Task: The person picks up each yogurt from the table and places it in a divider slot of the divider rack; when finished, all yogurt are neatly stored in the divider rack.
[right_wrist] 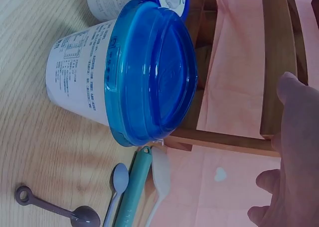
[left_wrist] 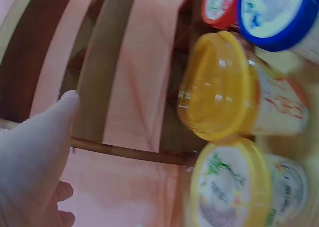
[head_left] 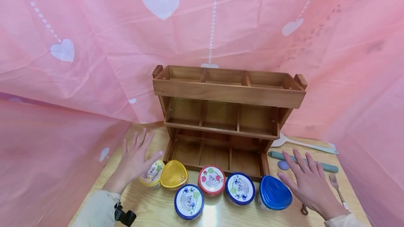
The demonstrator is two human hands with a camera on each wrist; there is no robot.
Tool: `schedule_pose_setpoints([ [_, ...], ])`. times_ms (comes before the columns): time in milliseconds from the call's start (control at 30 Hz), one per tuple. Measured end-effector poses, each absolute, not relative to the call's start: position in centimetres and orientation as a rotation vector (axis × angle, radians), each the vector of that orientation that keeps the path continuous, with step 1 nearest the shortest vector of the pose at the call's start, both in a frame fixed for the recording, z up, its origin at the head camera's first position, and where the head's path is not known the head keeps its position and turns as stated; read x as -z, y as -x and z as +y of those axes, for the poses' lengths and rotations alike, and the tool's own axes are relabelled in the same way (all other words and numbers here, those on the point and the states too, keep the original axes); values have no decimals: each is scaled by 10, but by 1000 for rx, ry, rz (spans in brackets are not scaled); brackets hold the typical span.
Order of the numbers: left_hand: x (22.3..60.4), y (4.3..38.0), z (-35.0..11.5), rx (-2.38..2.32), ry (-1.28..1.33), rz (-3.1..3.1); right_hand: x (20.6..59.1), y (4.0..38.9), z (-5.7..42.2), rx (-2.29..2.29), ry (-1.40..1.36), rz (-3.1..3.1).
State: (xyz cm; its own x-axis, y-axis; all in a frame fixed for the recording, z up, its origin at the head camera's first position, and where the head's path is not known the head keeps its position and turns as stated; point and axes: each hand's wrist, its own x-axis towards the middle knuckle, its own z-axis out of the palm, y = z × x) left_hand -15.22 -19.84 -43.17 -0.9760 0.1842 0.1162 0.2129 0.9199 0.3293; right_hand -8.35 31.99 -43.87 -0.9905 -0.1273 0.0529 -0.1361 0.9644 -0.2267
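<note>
My left hand (head_left: 135,158) is spread with its fingers apart, above the left end of the row of tubs and holding nothing. Nearest to it are a yellow-rimmed tub with a printed lid (head_left: 153,172) and a tub with a clear yellow domed lid (head_left: 174,174). On the right, my right hand (head_left: 310,185) spreads its fingers over the utensils, beside a white tub with a blue domed lid (right_wrist: 164,72). Between the hands stand a red-rimmed tub (head_left: 211,180) and two blue-rimmed tubs, one nearer (head_left: 189,201) and one farther right (head_left: 240,188).
Behind the tubs stands a three-tier wooden rack (head_left: 228,92) with divided compartments. Right of it lie a white spatula (head_left: 309,145), a green rolling-pin-like rod (head_left: 328,167), a fork (head_left: 339,188), a small purple spoon (right_wrist: 120,178) and a dark measuring spoon (right_wrist: 85,217). Pink cloth surrounds the table.
</note>
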Motion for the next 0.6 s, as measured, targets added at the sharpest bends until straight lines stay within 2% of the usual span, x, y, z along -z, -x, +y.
schedule_pose_setpoints([
  [333, 409, 179, -192, 944, 268, -2794, 438, 77, 320, -360, -214, -3071],
  [600, 402, 199, -192, 1295, 176, -2689, 453, 69, 317, -388, -253, -3091],
])
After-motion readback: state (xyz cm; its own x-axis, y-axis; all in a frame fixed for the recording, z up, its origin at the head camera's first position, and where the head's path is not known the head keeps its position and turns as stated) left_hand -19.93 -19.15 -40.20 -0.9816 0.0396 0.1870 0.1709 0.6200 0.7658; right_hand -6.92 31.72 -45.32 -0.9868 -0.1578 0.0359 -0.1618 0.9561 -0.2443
